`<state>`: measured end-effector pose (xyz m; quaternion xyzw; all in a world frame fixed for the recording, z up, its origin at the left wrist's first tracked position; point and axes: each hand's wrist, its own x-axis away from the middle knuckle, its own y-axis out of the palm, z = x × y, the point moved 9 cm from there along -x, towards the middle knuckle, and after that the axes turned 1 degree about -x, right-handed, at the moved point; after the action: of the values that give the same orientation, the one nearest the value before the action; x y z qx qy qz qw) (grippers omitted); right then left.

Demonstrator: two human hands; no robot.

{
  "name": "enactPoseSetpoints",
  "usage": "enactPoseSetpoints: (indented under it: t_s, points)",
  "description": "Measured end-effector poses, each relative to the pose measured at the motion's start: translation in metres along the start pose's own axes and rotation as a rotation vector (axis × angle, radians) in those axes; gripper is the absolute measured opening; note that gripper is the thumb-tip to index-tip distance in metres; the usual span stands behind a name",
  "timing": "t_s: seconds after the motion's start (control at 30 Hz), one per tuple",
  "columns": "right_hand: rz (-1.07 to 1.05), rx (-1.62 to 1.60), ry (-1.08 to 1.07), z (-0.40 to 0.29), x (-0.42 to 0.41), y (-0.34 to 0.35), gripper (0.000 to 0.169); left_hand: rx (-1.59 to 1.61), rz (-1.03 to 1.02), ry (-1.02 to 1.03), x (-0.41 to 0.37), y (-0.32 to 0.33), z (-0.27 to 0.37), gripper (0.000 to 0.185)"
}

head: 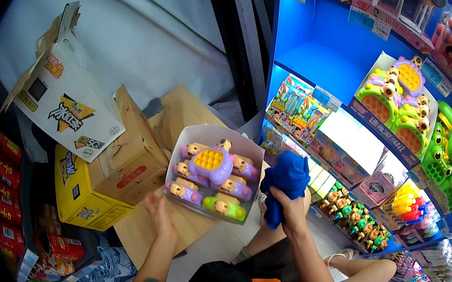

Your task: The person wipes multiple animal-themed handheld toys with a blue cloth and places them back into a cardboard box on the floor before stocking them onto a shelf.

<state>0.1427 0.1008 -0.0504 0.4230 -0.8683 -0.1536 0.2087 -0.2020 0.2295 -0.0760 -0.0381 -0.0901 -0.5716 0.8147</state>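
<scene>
Crumpled in my right hand is a blue cloth, gripped just right of an open display box. Purple plastic toys with small dog heads lie in the box. A larger purple toy with a yellow bubble panel rests on top of them, and one green toy lies at the near edge. My left hand is beside the box's left corner, slightly blurred and holding nothing. Whether it touches the cardboard I cannot tell. The box sits on a light wooden board.
At left stand a brown carton, a yellow carton and a tilted white carton. A blue lit shelf unit on the right holds a box of similar toys and green crocodile toys. Red packages fill the far-left shelf.
</scene>
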Motion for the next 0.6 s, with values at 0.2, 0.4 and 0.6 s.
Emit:
enactPoseSetpoints:
  t_s: [0.2,0.4,0.6]
  points:
    - [-0.073,0.288,-0.259,0.009,-0.084,0.015,0.062,0.123,-0.507,-0.798,0.039,0.017,-0.112,0.041]
    - [-0.087,0.624,-0.453,-0.004,-0.084,0.037,0.075,0.024,-0.552,-0.781,0.038,0.05,-0.119,0.042]
    - [-0.02,0.703,-0.574,-0.018,-0.067,0.028,0.065,0.036,-0.481,-0.896,0.029,0.047,-0.141,0.037]
